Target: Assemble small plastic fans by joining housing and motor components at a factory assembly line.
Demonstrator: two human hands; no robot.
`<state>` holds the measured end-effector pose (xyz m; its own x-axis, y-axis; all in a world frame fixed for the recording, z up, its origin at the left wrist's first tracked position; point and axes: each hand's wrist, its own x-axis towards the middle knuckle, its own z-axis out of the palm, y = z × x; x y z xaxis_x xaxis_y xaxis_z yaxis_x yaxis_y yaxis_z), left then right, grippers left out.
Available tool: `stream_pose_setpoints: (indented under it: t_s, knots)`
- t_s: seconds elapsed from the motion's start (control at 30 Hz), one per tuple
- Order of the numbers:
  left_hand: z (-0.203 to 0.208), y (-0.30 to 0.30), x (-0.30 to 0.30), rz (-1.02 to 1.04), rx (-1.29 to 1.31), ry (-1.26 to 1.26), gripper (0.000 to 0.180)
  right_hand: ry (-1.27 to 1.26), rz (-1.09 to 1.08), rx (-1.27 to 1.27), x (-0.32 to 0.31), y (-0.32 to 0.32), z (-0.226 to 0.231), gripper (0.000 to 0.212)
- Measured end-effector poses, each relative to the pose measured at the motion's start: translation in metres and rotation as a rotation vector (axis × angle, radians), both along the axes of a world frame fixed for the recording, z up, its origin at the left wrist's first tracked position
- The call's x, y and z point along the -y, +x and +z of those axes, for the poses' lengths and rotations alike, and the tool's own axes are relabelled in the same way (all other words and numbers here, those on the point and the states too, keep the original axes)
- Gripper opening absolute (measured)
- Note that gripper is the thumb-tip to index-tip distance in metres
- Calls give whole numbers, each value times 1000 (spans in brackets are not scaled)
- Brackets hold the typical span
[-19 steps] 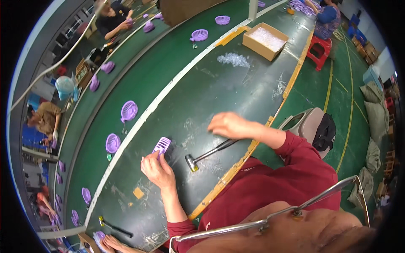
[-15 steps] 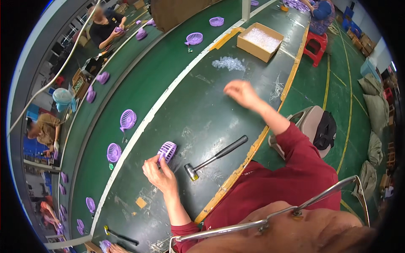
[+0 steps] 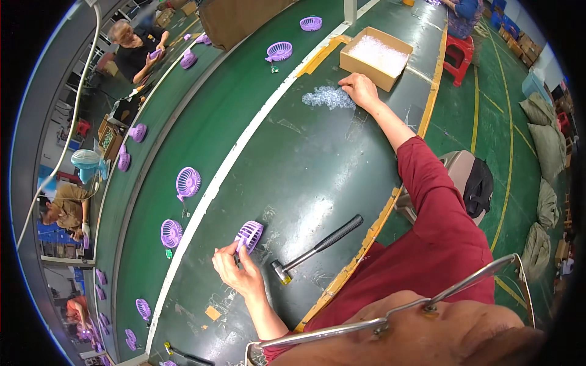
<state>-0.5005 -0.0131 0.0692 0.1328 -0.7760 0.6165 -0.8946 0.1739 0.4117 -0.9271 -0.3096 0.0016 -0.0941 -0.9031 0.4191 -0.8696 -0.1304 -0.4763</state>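
Observation:
My left hand (image 3: 240, 272) is closed on a purple slatted fan housing (image 3: 251, 237), held upright over the dark green worktable by its lower end, between thumb and fingers. Far off, my right hand (image 3: 361, 91) reaches to the right edge of a loose pile of small clear plastic pieces (image 3: 325, 97). Its fingers are bent and pressed together at the pile; whatever lies between their tips is too small to make out. Between me and the housing rests a hammer (image 3: 329, 240) with a black grip and a yellow-tipped head.
A cardboard box (image 3: 370, 72) of clear pieces stands beyond my right hand. On the left, a green conveyor (image 3: 213, 143) behind a white rail carries several purple fan housings. A second hammer (image 3: 186, 355) lies at the lower left. Co-workers sit across the conveyor.
My right hand has moved away from me to the pile of clear pieces, and its fingers have come down there. My left hand still holds the fan housing.

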Motion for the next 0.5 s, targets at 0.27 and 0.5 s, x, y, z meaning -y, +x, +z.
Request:
stream_pose_setpoints:
  t_s: [0.27,0.5]
  knots:
    - [-1,-4,3,-37,29,-10,10,38,106,84,0,-10,5,12]
    - [3,-8,5,-38,7,20,11,3,210,369,-7,-8,4,16]
